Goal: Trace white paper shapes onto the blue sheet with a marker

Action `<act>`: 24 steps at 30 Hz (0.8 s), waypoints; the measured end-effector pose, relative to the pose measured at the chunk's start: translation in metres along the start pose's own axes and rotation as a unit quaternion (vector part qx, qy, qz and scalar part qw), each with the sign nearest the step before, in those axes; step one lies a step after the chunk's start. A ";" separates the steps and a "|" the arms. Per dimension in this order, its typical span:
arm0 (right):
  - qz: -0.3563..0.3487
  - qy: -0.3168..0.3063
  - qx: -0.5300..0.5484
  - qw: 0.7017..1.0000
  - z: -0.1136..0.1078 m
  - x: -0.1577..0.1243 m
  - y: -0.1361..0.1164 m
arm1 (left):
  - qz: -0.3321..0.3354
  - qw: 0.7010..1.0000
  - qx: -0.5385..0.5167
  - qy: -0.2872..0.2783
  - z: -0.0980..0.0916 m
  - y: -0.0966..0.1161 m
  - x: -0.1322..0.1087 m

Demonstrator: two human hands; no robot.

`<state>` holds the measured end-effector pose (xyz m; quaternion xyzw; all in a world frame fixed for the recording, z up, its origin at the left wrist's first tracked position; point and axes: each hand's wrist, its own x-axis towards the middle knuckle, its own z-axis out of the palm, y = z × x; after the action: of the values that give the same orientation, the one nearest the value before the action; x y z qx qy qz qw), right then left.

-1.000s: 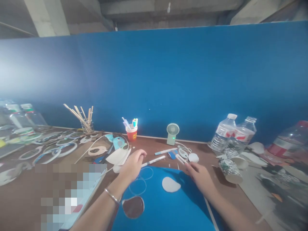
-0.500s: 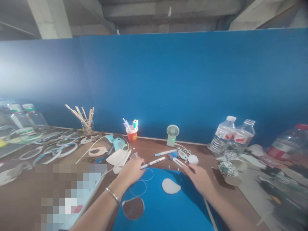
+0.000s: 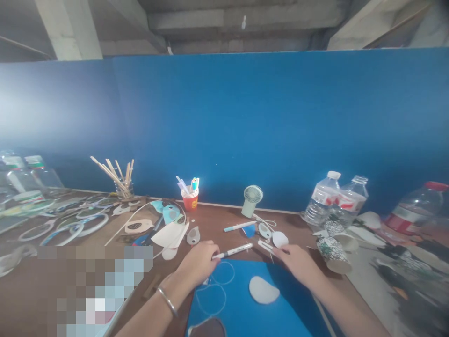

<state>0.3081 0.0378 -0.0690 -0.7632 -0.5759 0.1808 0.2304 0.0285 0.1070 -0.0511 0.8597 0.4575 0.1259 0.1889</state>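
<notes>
A white marker pen (image 3: 234,250) points right from the fingers of my left hand (image 3: 199,259), which are closed on its near end. My right hand (image 3: 296,263) pinches the end of a slim white utility knife (image 3: 267,247) with a slot along its body. Below both hands lies a blue sheet (image 3: 242,318) with rounded outlines drawn on it and a cut-out opening at its lower left. A white rounded cutout (image 3: 264,290) rests on the sheet between my forearms.
Behind my hands are another pen (image 3: 240,226), a blue scrap (image 3: 249,230), fish-like cutouts (image 3: 193,236) and a small green fan (image 3: 253,194). A red cup (image 3: 190,201) holds pens. Plastic bottles (image 3: 322,199) and patterned rolls (image 3: 329,252) stand or lie right; rings (image 3: 63,232) lie left.
The blue sheet and white cutout have shifted right and closer to me. My left hand has moved right with the pen. The utility knife has swung and moved right with my right hand.
</notes>
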 end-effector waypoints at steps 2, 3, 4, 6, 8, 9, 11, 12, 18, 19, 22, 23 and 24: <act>-0.005 0.003 0.000 1.000 0.001 -0.001 0.001 | 0.001 1.000 0.000 0.003 0.001 -0.001 0.001; -0.009 0.008 -0.001 1.000 0.002 -0.002 0.001 | 0.002 1.000 0.000 0.005 0.002 -0.001 0.001; -0.015 0.013 -0.004 1.000 0.002 -0.003 0.002 | 0.003 1.000 -0.001 0.007 0.002 -0.002 0.001; -0.026 0.026 -0.016 0.999 0.003 -0.004 0.002 | 0.004 1.000 -0.002 0.011 0.003 -0.002 0.001; -0.040 0.038 -0.031 0.998 0.004 -0.004 0.003 | 0.005 1.000 -0.002 0.014 0.004 -0.002 0.001; -0.049 0.043 -0.038 0.997 0.004 -0.004 0.003 | 0.006 1.000 -0.002 0.015 0.005 -0.002 0.001; -0.076 0.052 -0.053 0.994 0.005 -0.002 0.004 | 0.007 1.000 -0.001 0.018 0.006 -0.003 0.001; -0.090 0.057 -0.061 0.992 0.005 -0.001 0.005 | 0.007 1.000 -0.001 0.021 0.007 -0.003 0.002; -0.119 0.089 -0.089 0.985 0.004 0.002 0.004 | 0.011 0.998 0.004 0.055 0.012 -0.005 0.006; -0.117 0.096 -0.087 0.985 0.004 0.004 0.002 | 0.012 0.998 0.004 0.059 0.012 -0.006 0.007; -0.105 0.115 -0.072 0.985 0.003 0.019 -0.008 | 0.015 0.998 0.005 0.068 0.015 -0.008 0.009; -0.101 0.117 -0.065 0.986 0.004 0.028 -0.011 | 0.014 0.997 0.006 0.069 0.015 -0.009 0.009; -0.096 0.116 -0.058 0.987 0.004 0.038 -0.015 | 0.013 0.997 0.006 0.071 0.016 -0.010 0.009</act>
<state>0.3048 0.0787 -0.0641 -0.7320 -0.6257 0.0342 0.2673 0.0329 0.1164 -0.0692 0.8555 0.4594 0.1866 0.1492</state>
